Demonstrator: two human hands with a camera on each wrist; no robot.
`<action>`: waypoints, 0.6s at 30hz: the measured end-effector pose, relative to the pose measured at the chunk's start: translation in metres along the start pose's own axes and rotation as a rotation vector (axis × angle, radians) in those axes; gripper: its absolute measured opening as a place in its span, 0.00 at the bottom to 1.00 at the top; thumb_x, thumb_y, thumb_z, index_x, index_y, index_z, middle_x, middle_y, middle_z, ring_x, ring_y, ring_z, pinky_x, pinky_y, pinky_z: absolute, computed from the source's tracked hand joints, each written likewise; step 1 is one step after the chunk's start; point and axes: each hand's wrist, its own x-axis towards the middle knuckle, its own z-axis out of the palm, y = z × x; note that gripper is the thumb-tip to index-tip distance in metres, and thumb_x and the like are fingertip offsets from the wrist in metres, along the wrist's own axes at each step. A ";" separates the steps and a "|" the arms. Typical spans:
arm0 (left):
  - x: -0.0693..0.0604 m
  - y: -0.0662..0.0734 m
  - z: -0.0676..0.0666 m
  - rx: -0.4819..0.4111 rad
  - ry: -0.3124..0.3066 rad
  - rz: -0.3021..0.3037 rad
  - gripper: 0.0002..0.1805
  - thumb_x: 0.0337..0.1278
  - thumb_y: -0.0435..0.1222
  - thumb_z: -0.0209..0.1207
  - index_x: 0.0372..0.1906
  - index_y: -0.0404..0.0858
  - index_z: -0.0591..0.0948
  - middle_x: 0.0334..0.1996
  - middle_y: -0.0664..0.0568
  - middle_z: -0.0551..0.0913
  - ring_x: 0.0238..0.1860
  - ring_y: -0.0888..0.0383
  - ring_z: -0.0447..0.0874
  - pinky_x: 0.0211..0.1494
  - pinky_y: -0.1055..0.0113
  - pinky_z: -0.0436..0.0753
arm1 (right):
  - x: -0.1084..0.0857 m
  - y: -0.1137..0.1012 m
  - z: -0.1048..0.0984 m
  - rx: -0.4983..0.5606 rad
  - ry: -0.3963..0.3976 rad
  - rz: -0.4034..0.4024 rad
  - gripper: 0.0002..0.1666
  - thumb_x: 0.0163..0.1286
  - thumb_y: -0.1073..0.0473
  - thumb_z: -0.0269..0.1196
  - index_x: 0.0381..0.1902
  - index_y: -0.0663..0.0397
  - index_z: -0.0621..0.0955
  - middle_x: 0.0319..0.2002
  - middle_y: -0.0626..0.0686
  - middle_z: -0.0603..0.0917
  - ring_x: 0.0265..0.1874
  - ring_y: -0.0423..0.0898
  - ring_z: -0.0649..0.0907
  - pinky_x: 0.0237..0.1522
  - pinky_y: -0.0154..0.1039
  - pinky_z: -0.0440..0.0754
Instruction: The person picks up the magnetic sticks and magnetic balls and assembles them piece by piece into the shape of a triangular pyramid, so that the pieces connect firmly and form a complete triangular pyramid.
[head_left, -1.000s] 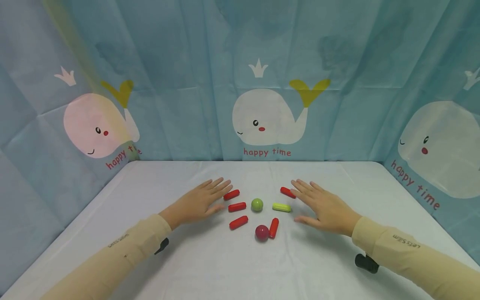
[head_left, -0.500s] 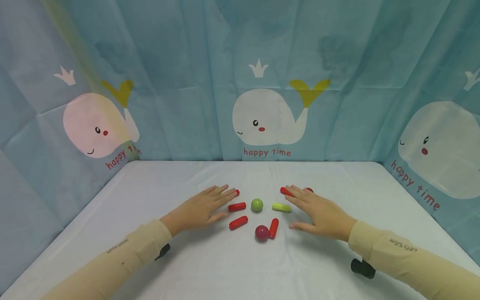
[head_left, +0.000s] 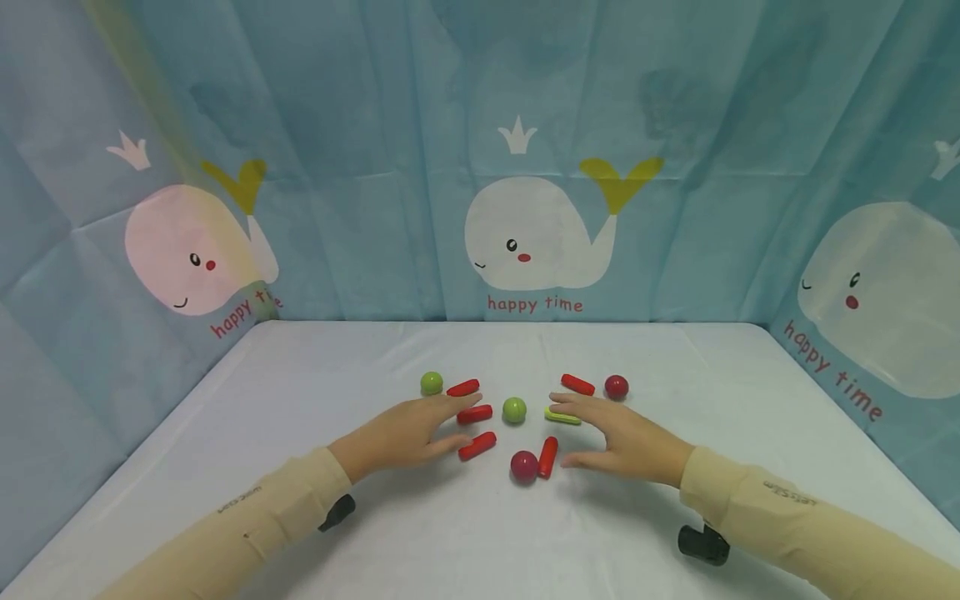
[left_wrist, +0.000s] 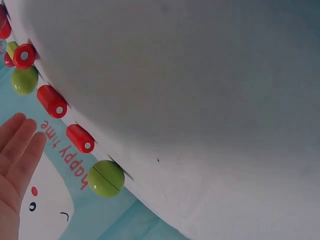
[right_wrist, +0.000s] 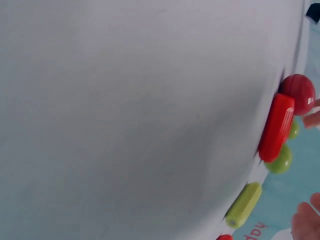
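Observation:
My left hand (head_left: 408, 429) hovers with fingers extended over the left red sticks, its thumb in front of the nearest red stick (head_left: 477, 445). Its fingertips partly cover another red stick (head_left: 474, 414). On the right, my other hand (head_left: 626, 437) is held over the table, fingers forward, overlapping the end of a yellow-green ribbed stick (head_left: 561, 416). Between the hands lie a green ball (head_left: 513, 410), a dark red ball (head_left: 524, 467) and a red stick (head_left: 548, 457) beside it. Neither hand holds anything. In the left wrist view, a green ball (left_wrist: 106, 178) sits apart from the fingers (left_wrist: 25, 155).
Farther back are a green ball (head_left: 431, 383), a red stick (head_left: 462, 387), another red stick (head_left: 577, 384) and a dark red ball (head_left: 617, 387). A white cloth covers the table (head_left: 420, 542). Blue whale-print curtains (head_left: 375, 250) stand behind and at both sides.
Both hands have moved inward and lower in view, toward the middle sticks. The rear green ball and rear dark red ball, hidden behind the hands earlier, now show fully.

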 end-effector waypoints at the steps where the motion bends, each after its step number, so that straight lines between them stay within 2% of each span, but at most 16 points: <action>1: 0.000 0.001 0.000 -0.031 0.002 -0.021 0.32 0.64 0.51 0.60 0.69 0.42 0.72 0.59 0.52 0.83 0.54 0.55 0.84 0.57 0.54 0.83 | 0.001 0.000 0.001 0.015 0.008 -0.007 0.38 0.61 0.43 0.70 0.67 0.48 0.75 0.69 0.53 0.75 0.68 0.56 0.74 0.61 0.58 0.77; 5: 0.002 0.002 0.002 -0.170 0.003 -0.091 0.22 0.60 0.47 0.65 0.55 0.42 0.79 0.48 0.53 0.85 0.47 0.56 0.84 0.51 0.57 0.86 | 0.004 -0.002 0.005 0.073 0.024 -0.019 0.38 0.61 0.41 0.71 0.64 0.53 0.77 0.64 0.53 0.79 0.63 0.54 0.78 0.59 0.55 0.80; 7: 0.004 0.001 0.004 -0.233 0.009 -0.108 0.19 0.57 0.45 0.67 0.51 0.42 0.80 0.46 0.53 0.85 0.45 0.57 0.84 0.48 0.60 0.86 | 0.006 -0.004 0.008 0.113 0.028 -0.013 0.39 0.60 0.41 0.71 0.64 0.53 0.77 0.62 0.52 0.81 0.62 0.53 0.80 0.58 0.54 0.80; 9: 0.005 0.000 0.006 -0.283 0.010 -0.119 0.20 0.55 0.42 0.68 0.52 0.42 0.79 0.44 0.54 0.85 0.44 0.58 0.84 0.47 0.62 0.85 | 0.009 -0.005 0.011 0.150 0.035 -0.004 0.39 0.58 0.41 0.72 0.63 0.53 0.78 0.61 0.51 0.82 0.60 0.52 0.80 0.58 0.53 0.81; 14: 0.009 0.001 0.009 -0.350 -0.010 -0.184 0.28 0.50 0.45 0.72 0.56 0.43 0.78 0.42 0.56 0.84 0.43 0.61 0.83 0.45 0.65 0.83 | 0.013 -0.007 0.017 0.233 0.051 0.005 0.39 0.55 0.41 0.74 0.60 0.54 0.79 0.58 0.51 0.83 0.58 0.52 0.81 0.58 0.55 0.80; 18: 0.012 0.001 0.010 -0.394 -0.030 -0.242 0.29 0.48 0.45 0.74 0.56 0.43 0.78 0.41 0.57 0.83 0.42 0.61 0.82 0.45 0.65 0.82 | 0.017 -0.010 0.021 0.266 0.044 0.028 0.37 0.55 0.42 0.75 0.58 0.54 0.80 0.56 0.51 0.83 0.56 0.51 0.81 0.59 0.54 0.80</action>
